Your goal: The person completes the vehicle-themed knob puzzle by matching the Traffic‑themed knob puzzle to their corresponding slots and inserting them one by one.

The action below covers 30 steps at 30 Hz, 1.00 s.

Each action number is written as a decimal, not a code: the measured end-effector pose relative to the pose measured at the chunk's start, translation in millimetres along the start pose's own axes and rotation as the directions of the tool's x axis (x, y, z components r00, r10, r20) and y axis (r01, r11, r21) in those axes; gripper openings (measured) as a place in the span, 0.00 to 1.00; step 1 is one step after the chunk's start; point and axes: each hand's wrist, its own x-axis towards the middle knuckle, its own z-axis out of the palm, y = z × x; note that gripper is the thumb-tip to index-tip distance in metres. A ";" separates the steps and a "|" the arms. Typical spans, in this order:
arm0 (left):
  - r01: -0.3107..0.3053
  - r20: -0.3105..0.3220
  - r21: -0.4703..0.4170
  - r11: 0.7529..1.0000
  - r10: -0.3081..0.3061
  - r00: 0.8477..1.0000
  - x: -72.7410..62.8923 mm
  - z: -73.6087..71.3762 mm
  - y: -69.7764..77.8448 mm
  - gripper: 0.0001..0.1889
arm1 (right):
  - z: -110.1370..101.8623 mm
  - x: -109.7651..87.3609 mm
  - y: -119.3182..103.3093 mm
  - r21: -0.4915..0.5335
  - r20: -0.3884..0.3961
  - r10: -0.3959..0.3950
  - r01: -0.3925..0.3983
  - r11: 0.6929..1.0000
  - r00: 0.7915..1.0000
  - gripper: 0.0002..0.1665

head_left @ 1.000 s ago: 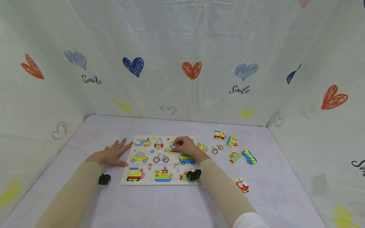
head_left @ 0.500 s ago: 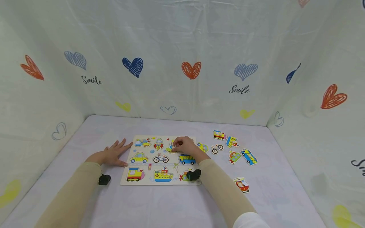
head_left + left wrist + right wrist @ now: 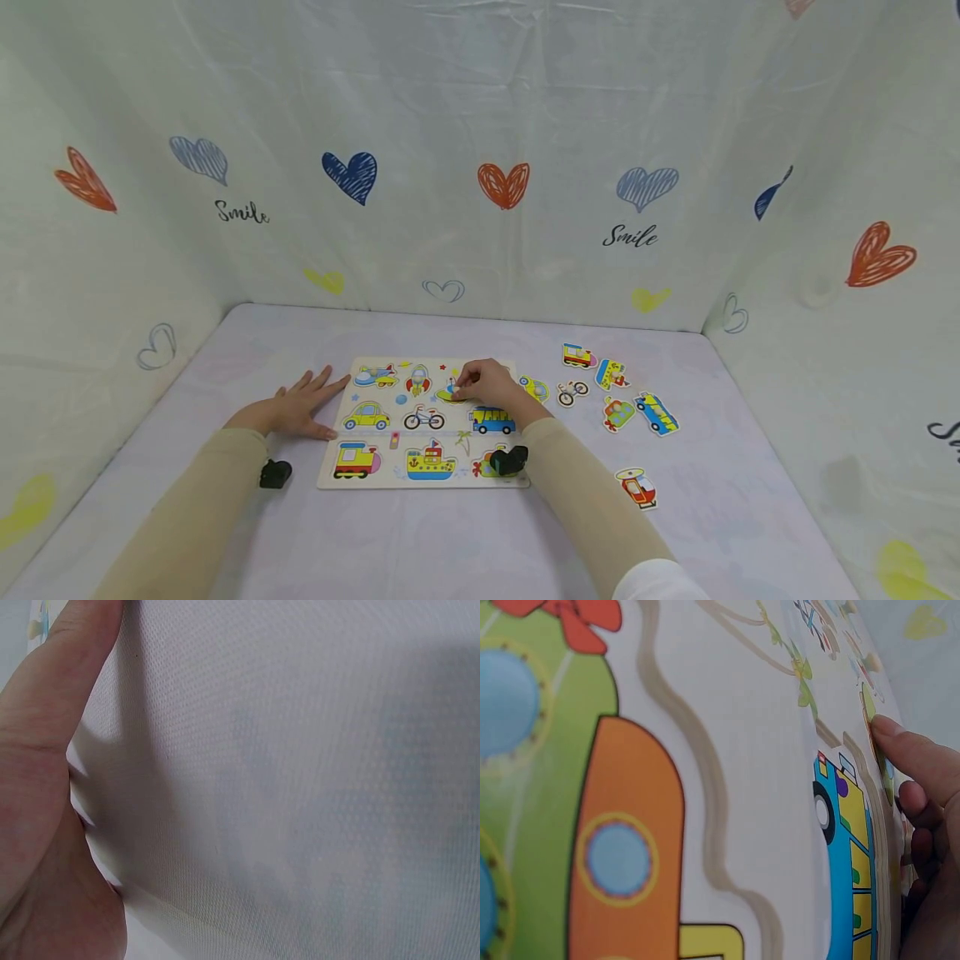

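A wooden vehicle puzzle board [image 3: 386, 482] lies flat on the table. Over its upper right part, my right hand [image 3: 491, 387] pinches a yellow-green puzzle piece [image 3: 444, 396] with a blue top, between thumb and fingertips. The fingers partly cover that piece. In the right wrist view, the thumb touches the same piece edge-on, beyond the blue bus picture [image 3: 851, 847]. With fingers spread, my left hand [image 3: 296, 408] rests beside the board's left edge, fingertip and thumb at the edge. A plane [image 3: 375, 375] and a rocket [image 3: 417, 381] are in the board's top row.
Loose pieces lie to the right: a train [image 3: 577, 356], a ship [image 3: 611, 375], a bicycle [image 3: 572, 392], a submarine [image 3: 618, 413], a bus [image 3: 657, 414], a helicopter [image 3: 637, 488] and a yellow car [image 3: 534, 389]. A heart-printed curtain [image 3: 442, 242] stands behind the table.
The yellow-green piece in my right hand sits slightly lower and flatter against the board than a second ago. My left hand has stayed in place.
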 end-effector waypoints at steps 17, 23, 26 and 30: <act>0.013 0.009 -0.005 1.000 -0.013 1.000 0.2 -0.2 0.6 0.56 | -1.8 -1.3 -3.5 -0.001 0.007 0.020 -0.020 1.000 1.000 0.09; 0.007 0.005 -0.010 1.000 -0.007 1.000 -1.3 -1.6 2.3 0.55 | -3.4 -2.3 -1.4 0.044 0.024 -0.008 0.007 0.999 1.000 0.07; 0.003 0.007 -0.015 1.000 -0.003 1.000 -1.2 -1.0 1.7 0.55 | -4.2 -2.4 1.0 0.063 0.035 -0.028 0.025 0.998 0.999 0.05; 0.003 0.010 -0.016 1.000 -0.003 1.000 -0.2 -0.3 -0.2 0.56 | -5.4 -2.3 3.6 0.072 0.052 -0.035 0.031 0.997 0.998 0.05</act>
